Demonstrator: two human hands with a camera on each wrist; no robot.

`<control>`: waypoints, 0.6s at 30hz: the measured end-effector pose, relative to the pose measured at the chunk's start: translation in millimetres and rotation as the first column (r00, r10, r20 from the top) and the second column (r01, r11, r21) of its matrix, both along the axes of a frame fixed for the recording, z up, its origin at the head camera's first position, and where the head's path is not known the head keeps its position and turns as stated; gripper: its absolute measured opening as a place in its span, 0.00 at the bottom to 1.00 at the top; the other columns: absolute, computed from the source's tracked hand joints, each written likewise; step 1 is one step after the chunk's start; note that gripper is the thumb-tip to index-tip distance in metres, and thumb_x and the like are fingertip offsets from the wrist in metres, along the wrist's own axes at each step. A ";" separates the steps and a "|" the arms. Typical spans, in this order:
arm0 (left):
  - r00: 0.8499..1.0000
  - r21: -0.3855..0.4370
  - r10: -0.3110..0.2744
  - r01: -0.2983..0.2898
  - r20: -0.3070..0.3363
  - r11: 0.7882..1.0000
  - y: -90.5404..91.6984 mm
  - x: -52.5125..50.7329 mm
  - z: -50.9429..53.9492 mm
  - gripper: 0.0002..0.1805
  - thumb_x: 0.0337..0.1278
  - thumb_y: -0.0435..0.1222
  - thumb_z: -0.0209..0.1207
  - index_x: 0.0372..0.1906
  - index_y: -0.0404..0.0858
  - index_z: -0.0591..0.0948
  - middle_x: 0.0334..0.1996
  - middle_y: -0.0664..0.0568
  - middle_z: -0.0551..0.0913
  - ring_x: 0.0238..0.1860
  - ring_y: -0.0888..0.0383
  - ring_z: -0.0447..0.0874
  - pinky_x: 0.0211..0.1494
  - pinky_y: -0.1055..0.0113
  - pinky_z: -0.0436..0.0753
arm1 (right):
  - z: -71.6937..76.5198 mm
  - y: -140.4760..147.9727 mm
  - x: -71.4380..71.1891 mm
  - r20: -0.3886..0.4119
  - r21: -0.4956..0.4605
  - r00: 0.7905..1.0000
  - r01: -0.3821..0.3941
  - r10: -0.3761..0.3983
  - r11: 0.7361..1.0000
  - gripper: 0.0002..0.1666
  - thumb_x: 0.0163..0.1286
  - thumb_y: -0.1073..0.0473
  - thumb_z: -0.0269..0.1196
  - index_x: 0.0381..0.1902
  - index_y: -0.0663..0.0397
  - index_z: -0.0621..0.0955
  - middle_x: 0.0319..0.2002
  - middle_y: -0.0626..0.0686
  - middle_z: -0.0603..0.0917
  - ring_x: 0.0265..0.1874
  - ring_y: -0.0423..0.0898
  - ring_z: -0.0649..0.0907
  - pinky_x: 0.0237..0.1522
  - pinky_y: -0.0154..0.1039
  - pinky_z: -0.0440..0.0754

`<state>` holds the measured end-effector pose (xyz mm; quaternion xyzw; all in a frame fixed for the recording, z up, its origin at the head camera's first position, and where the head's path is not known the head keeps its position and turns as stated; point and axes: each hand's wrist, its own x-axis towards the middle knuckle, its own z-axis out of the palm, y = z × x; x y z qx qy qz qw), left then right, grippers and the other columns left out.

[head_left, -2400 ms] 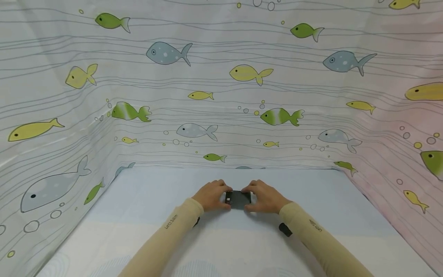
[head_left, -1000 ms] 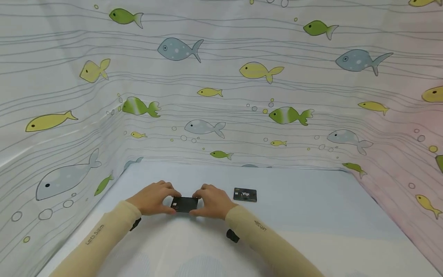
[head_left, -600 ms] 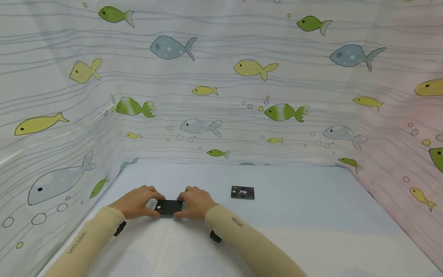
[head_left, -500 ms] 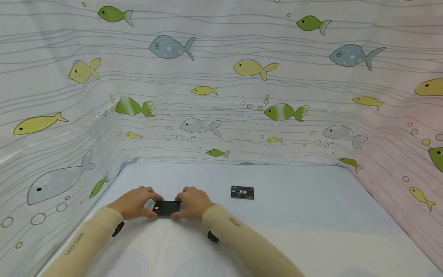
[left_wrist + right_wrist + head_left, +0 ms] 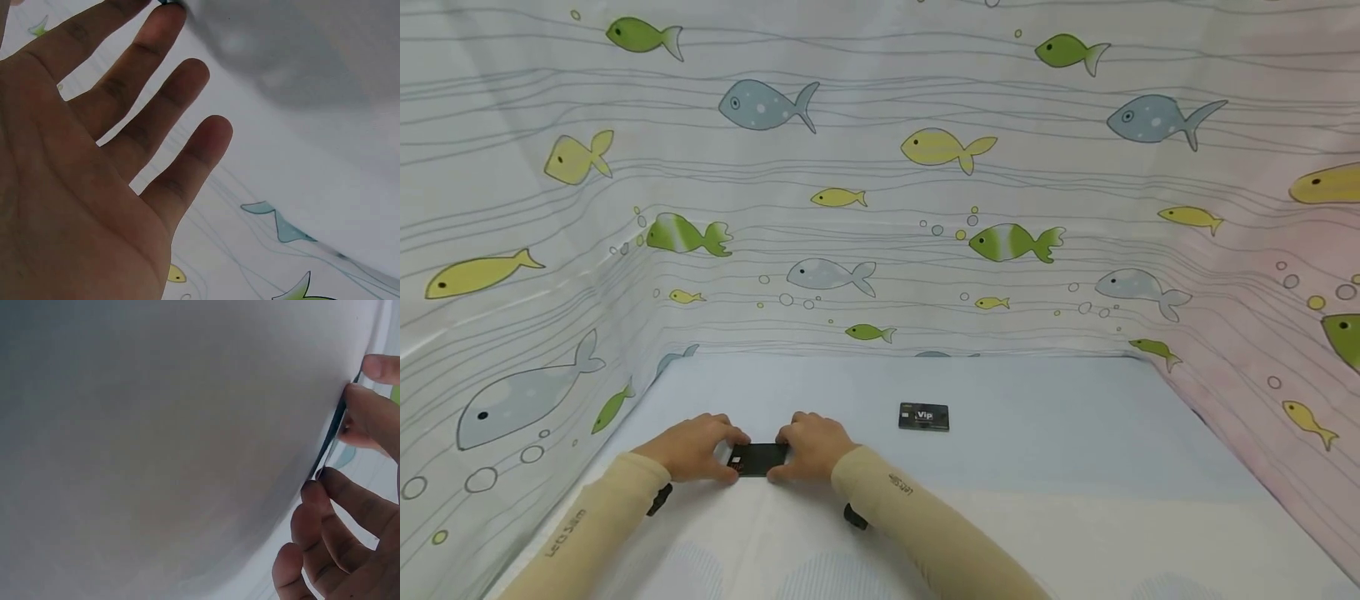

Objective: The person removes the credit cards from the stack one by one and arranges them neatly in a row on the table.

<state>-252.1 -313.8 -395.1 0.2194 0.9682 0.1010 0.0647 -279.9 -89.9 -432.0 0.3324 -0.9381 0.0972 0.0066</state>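
Observation:
A dark bank-style card [image 5: 760, 460] with a small chip is held low over the left part of the table in the head view. My left hand [image 5: 696, 447] pinches its left edge between thumb and fingers, and my right hand [image 5: 815, 447] pinches its right edge. Edge-on in the right wrist view, the card [image 5: 329, 439] appears as a thin dark strip close to the white surface; whether it touches cannot be told. The left wrist view shows the left palm [image 5: 69, 181] with its other fingers extended. Another black card marked "Vip" [image 5: 924, 417] lies flat to the right.
The white and pale-blue tabletop [image 5: 1060, 433] stretches to the right of both cards. A fish-printed curtain [image 5: 880, 250] stands behind it and along both sides. Dark wrist cameras [image 5: 855, 516] sit under the sleeves.
Both hands have moved from the middle to the left with the dark card, then slightly nearer. The "Vip" card now shows where the hands were at first.

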 end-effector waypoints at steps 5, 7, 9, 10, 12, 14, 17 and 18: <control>1.000 -0.016 0.027 -0.027 0.010 1.000 1.5 0.0 -0.6 0.28 0.41 0.46 0.77 0.52 0.43 0.87 0.44 0.56 0.81 0.45 0.54 0.78 0.51 0.51 0.78 | 1.0 -0.6 0.1 0.011 0.022 1.000 0.015 -0.016 1.000 0.30 0.58 0.30 0.71 0.53 0.35 0.87 0.43 0.40 0.80 0.40 0.35 0.78 0.44 0.33 0.79; 0.999 -0.032 0.039 -0.038 0.009 0.999 1.8 -0.1 -0.9 0.28 0.41 0.47 0.77 0.53 0.43 0.87 0.44 0.56 0.80 0.44 0.54 0.77 0.50 0.51 0.78 | 1.6 -0.4 0.3 0.006 0.031 1.000 0.016 -0.016 0.999 0.30 0.58 0.30 0.71 0.53 0.35 0.87 0.44 0.40 0.80 0.41 0.36 0.78 0.45 0.33 0.79; 0.999 -0.047 0.047 -0.047 0.003 0.998 1.9 -0.1 -1.2 0.29 0.41 0.48 0.77 0.53 0.44 0.86 0.44 0.56 0.80 0.43 0.55 0.76 0.50 0.51 0.78 | 2.3 -0.2 0.7 -0.002 0.037 1.000 0.012 -0.012 0.999 0.30 0.58 0.30 0.71 0.53 0.35 0.87 0.45 0.40 0.80 0.42 0.36 0.78 0.46 0.33 0.79; 0.999 -0.053 0.050 -0.050 0.001 0.997 1.8 0.0 -1.4 0.29 0.41 0.48 0.77 0.53 0.44 0.86 0.43 0.56 0.80 0.43 0.55 0.76 0.49 0.52 0.78 | 2.6 -0.1 0.9 -0.003 0.038 1.000 0.011 -0.011 0.999 0.30 0.58 0.30 0.71 0.54 0.35 0.87 0.45 0.40 0.80 0.42 0.36 0.78 0.46 0.33 0.79; 0.999 -0.055 0.049 -0.049 -0.003 0.997 1.7 0.2 -1.9 0.29 0.41 0.48 0.77 0.53 0.43 0.86 0.43 0.56 0.79 0.43 0.55 0.76 0.49 0.52 0.78 | 2.8 0.6 1.3 -0.001 0.042 1.000 0.010 -0.010 0.999 0.30 0.58 0.29 0.70 0.54 0.35 0.86 0.45 0.40 0.80 0.42 0.36 0.78 0.46 0.33 0.79; 0.999 -0.055 0.045 -0.046 -0.006 0.997 1.3 0.1 -1.8 0.29 0.41 0.48 0.77 0.53 0.43 0.86 0.43 0.56 0.79 0.43 0.55 0.76 0.49 0.52 0.78 | 3.3 1.3 1.5 -0.001 0.049 1.000 0.006 -0.006 0.999 0.30 0.59 0.29 0.70 0.54 0.35 0.86 0.45 0.40 0.80 0.42 0.36 0.78 0.46 0.33 0.79; 0.999 -0.053 0.043 -0.043 -0.009 0.998 1.5 -0.2 -0.8 0.30 0.42 0.50 0.76 0.53 0.43 0.86 0.41 0.57 0.79 0.43 0.55 0.76 0.50 0.51 0.78 | 4.5 3.3 1.3 -0.005 0.057 1.000 -0.001 0.001 0.998 0.32 0.59 0.28 0.68 0.55 0.35 0.86 0.46 0.41 0.81 0.42 0.36 0.78 0.46 0.34 0.80; 0.999 -0.051 0.044 -0.045 -0.014 0.998 1.7 -0.5 -0.1 0.30 0.43 0.51 0.76 0.53 0.43 0.85 0.41 0.57 0.80 0.43 0.55 0.76 0.50 0.51 0.78 | 5.1 4.4 1.1 -0.006 0.057 1.000 -0.006 0.006 0.998 0.32 0.60 0.27 0.67 0.56 0.35 0.86 0.46 0.41 0.81 0.43 0.37 0.78 0.46 0.34 0.80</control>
